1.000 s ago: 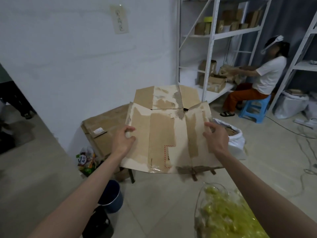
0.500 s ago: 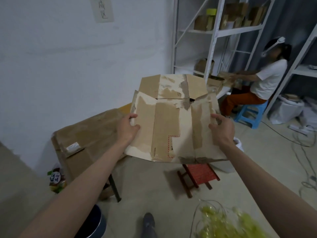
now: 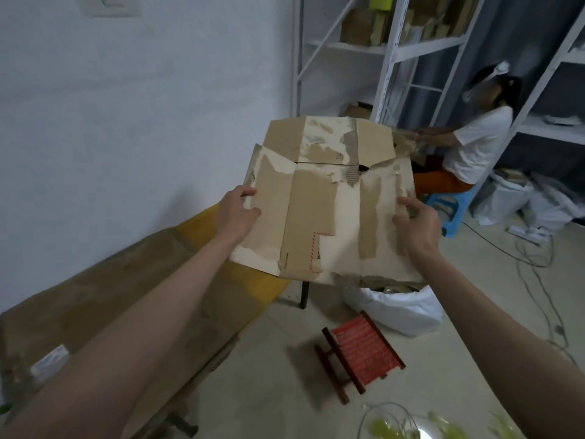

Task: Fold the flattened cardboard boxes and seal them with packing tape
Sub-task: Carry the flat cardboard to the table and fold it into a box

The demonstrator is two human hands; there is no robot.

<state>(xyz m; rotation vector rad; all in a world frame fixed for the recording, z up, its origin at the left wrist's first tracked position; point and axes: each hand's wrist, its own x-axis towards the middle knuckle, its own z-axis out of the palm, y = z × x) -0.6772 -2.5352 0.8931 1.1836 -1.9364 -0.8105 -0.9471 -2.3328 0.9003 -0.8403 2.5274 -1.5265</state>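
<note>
The cardboard box [image 3: 329,204] hides most fingers of both hands and part of the white sack [image 3: 399,308]

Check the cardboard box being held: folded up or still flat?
Still flat. The cardboard box lies as one sheet, flaps spread, left hand and right hand gripping its side edges.

A flattened box [image 3: 326,204] sits mid-frame, the left hand [image 3: 235,213] at its left edge, the right hand [image 3: 416,223] at its right. Below it stands a stool [image 3: 364,353], a sack [image 3: 399,307] just above that. Shelves [image 3: 389,49] fill the upper right, a seated person [image 3: 474,144] before them.
</note>
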